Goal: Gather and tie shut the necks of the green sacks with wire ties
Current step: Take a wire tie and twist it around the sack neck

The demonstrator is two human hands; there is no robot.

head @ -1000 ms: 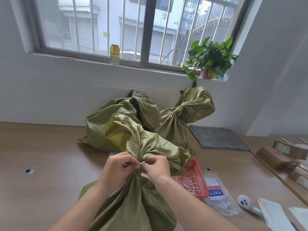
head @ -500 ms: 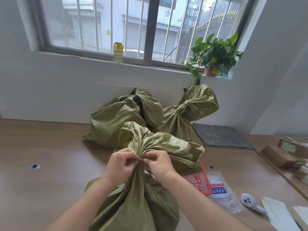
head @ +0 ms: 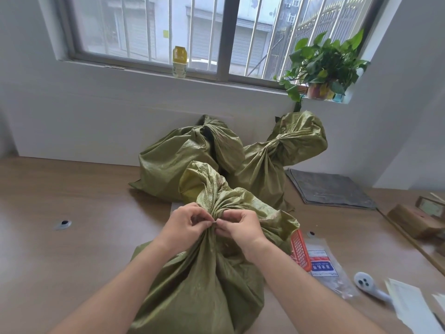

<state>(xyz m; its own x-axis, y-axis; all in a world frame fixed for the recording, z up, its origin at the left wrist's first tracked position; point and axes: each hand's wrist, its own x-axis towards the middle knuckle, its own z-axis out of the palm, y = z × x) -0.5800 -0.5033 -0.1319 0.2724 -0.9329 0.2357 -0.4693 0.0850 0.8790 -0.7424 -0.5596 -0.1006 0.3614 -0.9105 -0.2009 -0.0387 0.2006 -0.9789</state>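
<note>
Nearest sack (head: pixel 199 285) on the table (head: pixel 72 249), two sacks (head: pixel 173 160) (head: pixel 272 169) behind it, basket (head: pixel 299 251) at its right

A potted plant (head: pixel 323 66) and yellow-capped bottle (head: pixel 179 61) stand on the windowsill (head: pixel 144 72).

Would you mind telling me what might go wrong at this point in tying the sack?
Both hands, left hand and right hand, pinch the thin wire tie at the gathered neck of the nearest green woven sack. The neck may spread open if either grip slackens. The wire's end may prick a fingertip. The sack's flared top hangs over the red plastic mesh basket, so shifting the sack might tip it.
</note>
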